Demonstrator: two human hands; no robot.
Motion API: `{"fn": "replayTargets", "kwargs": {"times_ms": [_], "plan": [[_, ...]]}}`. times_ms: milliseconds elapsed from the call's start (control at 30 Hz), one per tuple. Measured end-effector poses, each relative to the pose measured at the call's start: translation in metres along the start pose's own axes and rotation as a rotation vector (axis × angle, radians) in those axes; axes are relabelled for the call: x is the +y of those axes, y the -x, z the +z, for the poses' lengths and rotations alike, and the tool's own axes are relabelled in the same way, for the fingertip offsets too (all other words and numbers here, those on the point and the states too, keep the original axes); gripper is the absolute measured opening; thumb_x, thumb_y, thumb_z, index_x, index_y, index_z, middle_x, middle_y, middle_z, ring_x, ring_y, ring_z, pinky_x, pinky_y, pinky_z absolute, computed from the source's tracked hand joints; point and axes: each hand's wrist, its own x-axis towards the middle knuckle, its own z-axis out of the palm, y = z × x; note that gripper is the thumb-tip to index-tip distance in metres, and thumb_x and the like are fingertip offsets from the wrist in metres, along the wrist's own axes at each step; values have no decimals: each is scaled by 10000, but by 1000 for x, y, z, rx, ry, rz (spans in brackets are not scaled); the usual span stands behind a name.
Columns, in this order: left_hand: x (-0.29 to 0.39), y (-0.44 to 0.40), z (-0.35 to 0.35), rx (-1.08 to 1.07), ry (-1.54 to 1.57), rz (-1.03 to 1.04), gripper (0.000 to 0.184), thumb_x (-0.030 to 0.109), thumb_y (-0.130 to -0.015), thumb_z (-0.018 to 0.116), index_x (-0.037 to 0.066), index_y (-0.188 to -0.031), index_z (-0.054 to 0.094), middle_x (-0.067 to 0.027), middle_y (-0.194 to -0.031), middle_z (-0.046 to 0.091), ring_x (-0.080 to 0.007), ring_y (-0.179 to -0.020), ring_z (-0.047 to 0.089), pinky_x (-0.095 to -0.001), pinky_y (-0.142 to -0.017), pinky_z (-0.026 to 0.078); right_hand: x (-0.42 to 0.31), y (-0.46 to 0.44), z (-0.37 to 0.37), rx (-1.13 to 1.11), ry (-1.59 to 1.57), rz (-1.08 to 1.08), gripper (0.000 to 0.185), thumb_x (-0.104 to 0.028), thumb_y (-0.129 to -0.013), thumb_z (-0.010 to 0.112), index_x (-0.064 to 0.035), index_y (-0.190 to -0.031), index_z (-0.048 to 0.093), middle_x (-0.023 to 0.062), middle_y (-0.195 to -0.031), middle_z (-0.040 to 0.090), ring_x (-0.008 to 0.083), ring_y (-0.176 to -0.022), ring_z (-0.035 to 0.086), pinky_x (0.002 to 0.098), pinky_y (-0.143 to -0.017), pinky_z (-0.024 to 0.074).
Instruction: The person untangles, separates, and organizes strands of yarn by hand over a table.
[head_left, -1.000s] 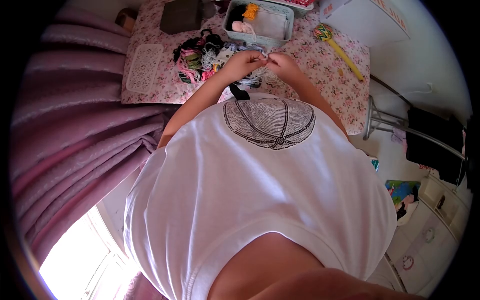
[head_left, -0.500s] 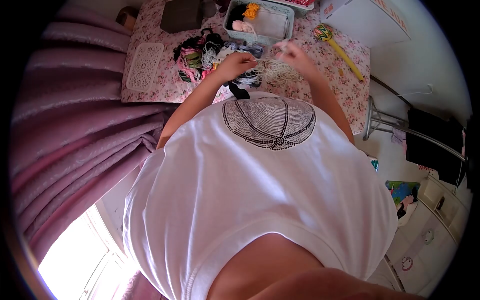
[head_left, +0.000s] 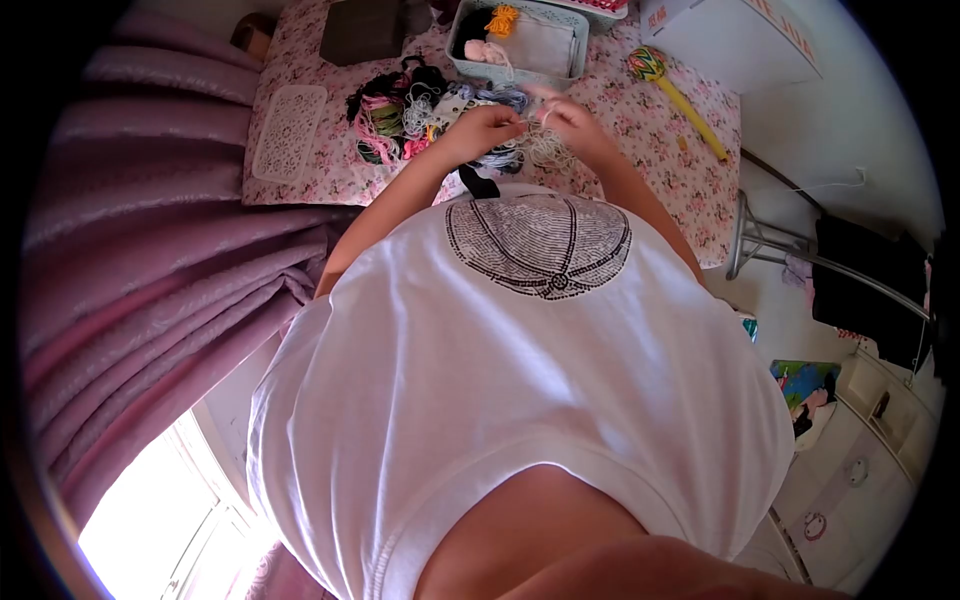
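Observation:
My left hand point(head_left: 484, 132) is pinched on a thin strand of white yarn, above the right side of a tangled yarn pile. Close by on the right, my right hand point(head_left: 568, 118) has thumb and fingers pressed on the white yarn, its index finger raised. Loose white yarn point(head_left: 548, 152) lies below and between the hands. Left of them is the heap of multicoloured yarn point(head_left: 382, 118) in pink, green, black and grey. Beyond the hands stands a pale basket point(head_left: 526, 77) with black, orange and pink yarn and a light cloth in it.
On the floral table point(head_left: 700, 190) are a white lace-patterned tray point(head_left: 289, 135), a dark box point(head_left: 362, 32), a large white box point(head_left: 730, 40) and a yellow stick point(head_left: 692, 118) with a patterned round head. A purple curtain point(head_left: 160, 200) hangs at the left.
My right hand first moved away to the right from my left hand, with white yarn showing between them, then came back closer. My left hand has hardly moved.

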Motion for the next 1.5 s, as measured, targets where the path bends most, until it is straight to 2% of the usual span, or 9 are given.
{"fn": "replayTargets", "kwargs": {"times_ms": [167, 467, 667, 900, 1000, 1167, 1267, 1333, 1500], "plan": [[4, -2, -6, 4, -77, -16, 148, 153, -828, 523, 14, -785, 547, 69, -615, 435, -9, -565, 350, -184, -485, 277, -3, 3, -1, -155, -38, 381, 189, -174, -820, 477, 10, -838, 515, 2, -770, 506, 69, -684, 453, 208, -613, 376], [9, 3, -11, 85, -157, -9, 170, 173, -824, 527, 14, -768, 541, 60, -607, 429, -22, -556, 355, -195, -491, 293, 28, -2, -18, -129, 480, -5, 203, -203, -817, 459, -45, -905, 552, 60, -791, 561, 56, -537, 387, 193, -508, 318], [-12, -6, -2, 34, -90, 39, 168, 172, -826, 523, 17, -762, 535, 67, -595, 416, -19, -549, 344, -190, -480, 278, 22, -11, -17, -119, -1245, 311, 236, -220, -850, 415, -47, -881, 572, 67, -717, 558, 49, -430, 322, 193, -492, 311], [14, 3, -8, 83, -162, -51, 163, 167, -830, 514, 15, -776, 538, 62, -618, 426, -21, -573, 358, -194, -498, 296, 7, -2, -19, -393, 548, 39, 347, -286, -864, 403, -31, -1081, 496, -5, -522, 366, 62, -450, 282, 209, -464, 268], [-6, -5, -3, 64, -143, 16, 164, 174, -834, 504, 21, -787, 542, 50, -634, 441, -30, -591, 377, -195, -524, 314, 7, 1, -11, -184, 195, 32, 369, -305, -860, 412, -20, -1073, 510, -16, -505, 344, 63, -465, 303, 204, -462, 265], [-5, -5, -3, 58, -177, 54, 184, 189, -844, 484, 20, -808, 546, 26, -680, 489, -38, -641, 413, -188, -576, 342, 5, 1, -13, -559, -889, 349, 334, -280, -868, 397, -16, -1016, 538, -40, -572, 372, 59, -513, 338, 189, -505, 266], [-2, -1, -7, 104, -218, 43, 199, 197, -848, 480, 13, -810, 544, 19, -697, 507, -45, -657, 424, -193, -591, 351, -28, -1, -9, -630, 323, 449, 392, -291, -880, 376, -11, -1142, 456, -28, -524, 343, 63, -445, 291, 202, -450, 258], [12, 3, -8, 104, -208, -66, 202, 198, -846, 480, 10, -812, 545, 14, -706, 513, -53, -668, 433, -203, -604, 360, -3, -4, -6, -429, 511, 158, 393, -286, -887, 365, -3, -1147, 447, -43, -511, 311, 58, -436, 263, 199, -447, 249], [-2, -4, -6, 95, -191, -33, 198, 194, -839, 484, 7, -827, 549, 3, -725, 532, -62, -693, 457, -209, -635, 375, -12, 2, 0, -319, -446, 346, 309, -264, -871, 409, -8, -978, 545, -51, -517, 314, 51, -443, 260, 193, -450, 243]]}}
